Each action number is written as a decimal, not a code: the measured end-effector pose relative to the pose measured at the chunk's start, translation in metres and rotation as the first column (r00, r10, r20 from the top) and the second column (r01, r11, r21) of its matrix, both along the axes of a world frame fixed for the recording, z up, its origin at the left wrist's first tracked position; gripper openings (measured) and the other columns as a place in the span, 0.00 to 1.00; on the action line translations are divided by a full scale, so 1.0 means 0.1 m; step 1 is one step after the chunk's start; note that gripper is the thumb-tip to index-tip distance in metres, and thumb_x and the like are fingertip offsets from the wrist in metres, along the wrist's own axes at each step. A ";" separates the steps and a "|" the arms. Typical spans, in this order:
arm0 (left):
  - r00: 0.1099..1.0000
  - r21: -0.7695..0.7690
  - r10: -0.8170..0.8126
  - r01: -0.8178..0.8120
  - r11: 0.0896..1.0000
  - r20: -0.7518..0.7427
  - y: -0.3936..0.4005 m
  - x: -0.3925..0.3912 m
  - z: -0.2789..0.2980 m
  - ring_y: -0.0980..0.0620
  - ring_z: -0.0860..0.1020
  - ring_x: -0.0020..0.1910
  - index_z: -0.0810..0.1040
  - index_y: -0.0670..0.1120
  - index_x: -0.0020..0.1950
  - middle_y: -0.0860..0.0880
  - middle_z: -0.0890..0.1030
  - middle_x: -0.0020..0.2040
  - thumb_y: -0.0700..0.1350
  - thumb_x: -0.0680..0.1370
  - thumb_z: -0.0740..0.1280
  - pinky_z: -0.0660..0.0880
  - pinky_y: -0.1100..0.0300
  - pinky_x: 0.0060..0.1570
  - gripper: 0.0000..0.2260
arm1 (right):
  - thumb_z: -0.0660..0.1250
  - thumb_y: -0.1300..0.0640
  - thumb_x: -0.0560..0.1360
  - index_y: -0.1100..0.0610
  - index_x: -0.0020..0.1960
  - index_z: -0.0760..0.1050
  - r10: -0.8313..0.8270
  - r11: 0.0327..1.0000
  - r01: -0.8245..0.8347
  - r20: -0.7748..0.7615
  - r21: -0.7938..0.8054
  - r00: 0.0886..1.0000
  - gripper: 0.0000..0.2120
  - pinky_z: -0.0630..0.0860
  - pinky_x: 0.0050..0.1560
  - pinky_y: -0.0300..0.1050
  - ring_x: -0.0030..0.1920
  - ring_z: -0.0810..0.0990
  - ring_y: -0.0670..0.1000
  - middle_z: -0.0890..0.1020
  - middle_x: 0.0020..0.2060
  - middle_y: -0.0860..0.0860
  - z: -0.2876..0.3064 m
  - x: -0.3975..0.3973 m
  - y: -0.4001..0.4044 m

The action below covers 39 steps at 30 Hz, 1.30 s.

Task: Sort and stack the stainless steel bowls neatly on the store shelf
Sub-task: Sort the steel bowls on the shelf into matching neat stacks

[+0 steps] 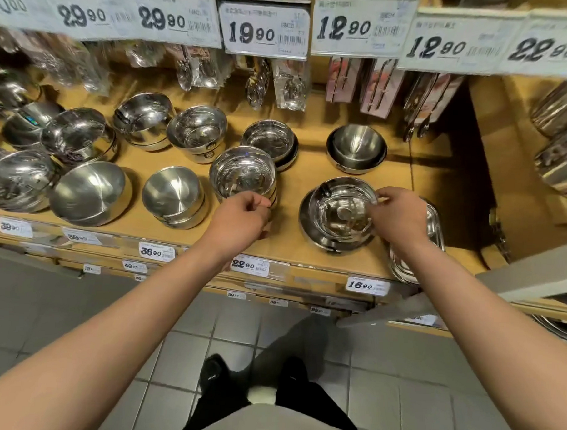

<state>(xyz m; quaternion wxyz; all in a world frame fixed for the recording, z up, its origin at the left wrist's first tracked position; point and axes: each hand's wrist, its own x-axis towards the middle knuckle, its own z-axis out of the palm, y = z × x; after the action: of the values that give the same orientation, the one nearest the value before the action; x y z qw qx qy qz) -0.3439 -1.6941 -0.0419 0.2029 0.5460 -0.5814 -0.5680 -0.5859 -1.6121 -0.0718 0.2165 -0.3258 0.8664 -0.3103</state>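
Note:
Several stainless steel bowls stand in stacks on the wooden shelf (294,244). My left hand (239,217) grips the near rim of a shiny bowl stack (241,174) at the shelf's middle front. My right hand (397,216) pinches the right rim of a small shiny bowl (341,211) that sits inside a wider bowl (307,229) at the front right. Behind these stand a mirrored stack (269,139) and a matte stack (356,148). A matte stack (172,195) lies left of my left hand.
More bowl stacks (88,191) fill the shelf's left side. Packaged spoons and utensils (289,85) hang at the back under price tags (264,30). Flat steel trays (434,228) lie at the shelf's right end beside a side panel (499,152). Grey tile floor lies below.

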 end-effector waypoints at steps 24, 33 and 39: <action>0.992 0.085 -0.123 0.125 0.989 -0.024 -0.71 0.25 0.81 0.52 0.83 0.31 0.77 0.42 0.55 0.43 0.84 0.45 0.35 0.79 0.67 0.83 0.60 0.31 0.06 | 0.74 0.54 0.75 0.56 0.64 0.76 0.293 0.955 -0.145 0.738 -0.260 0.608 0.19 0.85 0.44 0.47 0.54 0.86 0.55 0.86 0.54 0.56 0.84 0.72 -0.31; 0.995 0.093 -0.082 0.078 0.993 0.048 -1.11 0.42 0.59 0.51 0.84 0.32 0.77 0.45 0.53 0.44 0.83 0.44 0.43 0.81 0.68 0.79 0.62 0.29 0.03 | 0.71 0.60 0.77 0.54 0.61 0.73 0.009 0.976 0.127 0.619 -0.176 0.785 0.15 0.84 0.40 0.43 0.39 0.86 0.50 0.82 0.50 0.55 0.67 1.16 -0.88; 0.994 0.038 -0.077 0.074 0.997 0.084 -1.27 0.47 0.48 0.52 0.80 0.34 0.79 0.41 0.45 0.43 0.81 0.42 0.40 0.81 0.68 0.82 0.60 0.32 0.06 | 0.74 0.62 0.75 0.50 0.46 0.78 0.025 0.972 0.112 0.565 -0.208 0.825 0.08 0.81 0.32 0.37 0.35 0.87 0.49 0.86 0.45 0.56 0.50 1.24 -1.01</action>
<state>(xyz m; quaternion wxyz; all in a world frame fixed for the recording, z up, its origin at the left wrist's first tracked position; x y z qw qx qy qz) -0.2966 -1.8212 0.0066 0.1469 0.5509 -0.5998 -0.5614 -0.4615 -1.7127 -0.0218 0.4159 -0.2226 0.7287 -0.4964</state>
